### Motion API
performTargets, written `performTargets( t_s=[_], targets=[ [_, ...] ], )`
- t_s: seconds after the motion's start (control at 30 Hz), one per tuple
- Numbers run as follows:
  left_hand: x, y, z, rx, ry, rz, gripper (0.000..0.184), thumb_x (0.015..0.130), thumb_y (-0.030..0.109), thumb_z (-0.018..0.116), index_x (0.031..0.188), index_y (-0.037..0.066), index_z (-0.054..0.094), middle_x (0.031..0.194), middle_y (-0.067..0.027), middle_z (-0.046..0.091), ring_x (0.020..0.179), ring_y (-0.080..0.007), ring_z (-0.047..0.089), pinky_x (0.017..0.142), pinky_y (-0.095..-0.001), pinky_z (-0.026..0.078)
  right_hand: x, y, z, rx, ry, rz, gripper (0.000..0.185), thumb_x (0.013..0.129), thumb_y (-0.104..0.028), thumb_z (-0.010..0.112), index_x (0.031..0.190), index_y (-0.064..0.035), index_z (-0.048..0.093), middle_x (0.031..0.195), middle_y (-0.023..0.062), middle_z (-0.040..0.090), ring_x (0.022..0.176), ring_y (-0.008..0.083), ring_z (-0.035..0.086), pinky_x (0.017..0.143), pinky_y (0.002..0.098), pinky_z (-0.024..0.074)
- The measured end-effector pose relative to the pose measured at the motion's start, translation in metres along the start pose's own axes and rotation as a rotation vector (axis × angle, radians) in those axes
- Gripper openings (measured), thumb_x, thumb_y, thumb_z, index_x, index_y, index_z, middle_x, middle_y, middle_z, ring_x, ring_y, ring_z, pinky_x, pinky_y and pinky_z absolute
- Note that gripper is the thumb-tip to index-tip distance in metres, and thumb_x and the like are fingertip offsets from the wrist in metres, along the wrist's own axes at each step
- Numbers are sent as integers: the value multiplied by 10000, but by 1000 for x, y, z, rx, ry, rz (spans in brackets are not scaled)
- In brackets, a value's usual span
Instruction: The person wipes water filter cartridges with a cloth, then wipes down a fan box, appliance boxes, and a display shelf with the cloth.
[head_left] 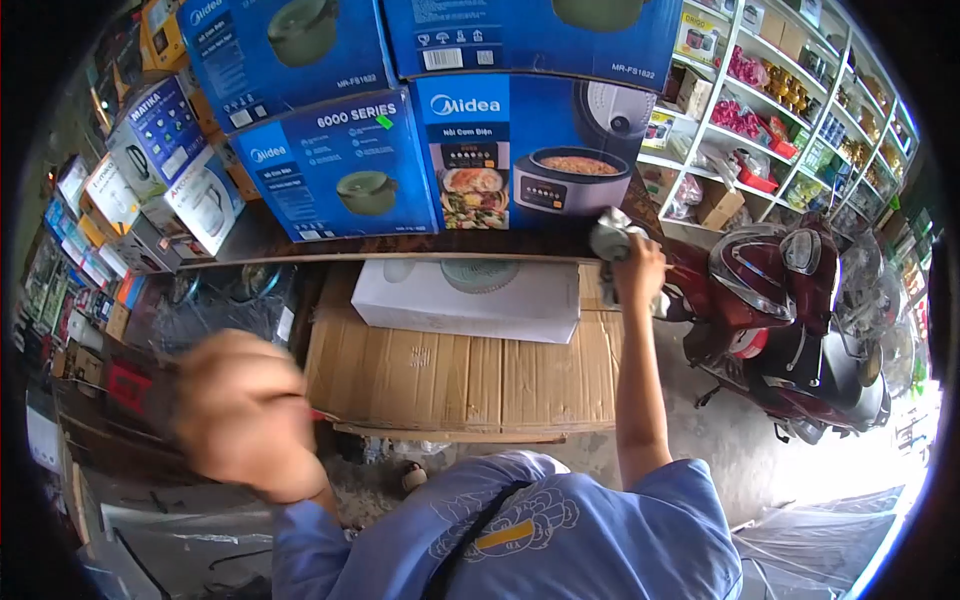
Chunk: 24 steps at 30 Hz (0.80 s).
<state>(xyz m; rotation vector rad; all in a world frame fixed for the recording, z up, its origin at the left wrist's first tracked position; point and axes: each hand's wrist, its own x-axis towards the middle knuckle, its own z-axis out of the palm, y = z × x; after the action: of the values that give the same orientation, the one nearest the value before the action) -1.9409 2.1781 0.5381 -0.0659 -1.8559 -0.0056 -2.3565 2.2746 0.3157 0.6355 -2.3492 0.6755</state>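
My right hand (640,272) is wrapped round a crumpled grey-and-white cloth (612,240). The cloth is at the right end of the dark shelf (480,243), just below the corner of a blue Midea rice cooker box (470,160). My left hand (245,415) is raised at the lower left, close to the camera and smeared by motion, so its fingers cannot be made out. A small red tip (322,415) shows beside it; whether the hand holds it is unclear. Under the shelf, a white box (465,310) lies on a large cardboard carton (460,385).
More blue Midea boxes (330,195) are stacked on the shelf. Kettle boxes (195,205) stand at the left. A dark red motorbike (765,290) is parked at the right, before white shelving (715,90) full of goods. Plastic sheeting (830,540) lies at the lower right.
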Motion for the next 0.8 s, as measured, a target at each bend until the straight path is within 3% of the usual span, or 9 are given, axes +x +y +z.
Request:
performTargets(
  t_s=[0.03,0.2,0.27,0.3,0.4,0.43,0.47,0.6,0.8],
  targets=[
    [0,3,19,-67,-18,302,115,514,113,520,583,71,438,551,-45,465,479,-219,411,544,-332,400,-4,-19,-7,53,-79,-22,371,572,-102,645,935,-147,581,922,93,551,839,305,541,691,395,470],
    [29,89,27,-71,-308,2,205,626,318,570,662,155,450,750,-75,420,702,-227,397,485,-304,329,-30,-90,-8,234,-357,-428,436,566,-111,629,997,-166,598,950,101,547,853,293,554,716,373,492],
    [52,51,43,-234,-292,837,173,817,210,402,724,85,477,643,-26,425,583,-112,492,483,-235,396,-29,-98,-15,282,-410,-453,429,563,-86,630,986,-157,600,944,94,549,853,290,559,707,371,492],
    [50,49,43,-222,-277,842,173,817,210,402,724,85,477,643,-26,425,583,-112,492,483,-235,396,-20,-96,-19,275,-397,-465,429,563,-86,630,986,-157,600,944,94,549,853,290,559,707,371,492],
    [31,45,45,-393,17,776,164,803,217,420,679,111,428,610,-12,386,485,-89,395,411,-199,301,9,-88,-46,474,-199,-356,398,554,-30,620,948,-87,601,949,84,569,877,284,561,741,344,469],
    [23,49,40,-420,-105,477,136,791,198,433,684,115,429,598,7,381,469,-92,371,403,-226,294,23,-88,-55,531,-79,-351,433,556,-30,651,975,-134,609,947,78,553,871,277,562,721,350,482],
    [0,36,64,-356,222,649,182,753,204,419,588,126,413,516,42,264,404,-94,258,390,-210,225,40,-87,-64,526,39,-372,446,552,-23,656,983,-129,610,964,76,549,873,274,564,717,345,478],
    [-47,-47,126,-271,-163,35,72,719,133,544,758,97,496,666,-59,511,597,-251,513,548,-330,402,101,-86,-93,364,441,-441,514,545,-56,691,1035,-184,601,1061,101,515,955,297,516,777,381,442],
    [-147,-146,219,182,-457,-198,400,784,199,561,1134,21,487,1081,-155,524,997,-297,479,852,-395,376,91,-55,-12,13,321,-807,408,669,-180,613,1061,-288,581,1152,70,462,1079,293,432,765,431,424]
  ],
)
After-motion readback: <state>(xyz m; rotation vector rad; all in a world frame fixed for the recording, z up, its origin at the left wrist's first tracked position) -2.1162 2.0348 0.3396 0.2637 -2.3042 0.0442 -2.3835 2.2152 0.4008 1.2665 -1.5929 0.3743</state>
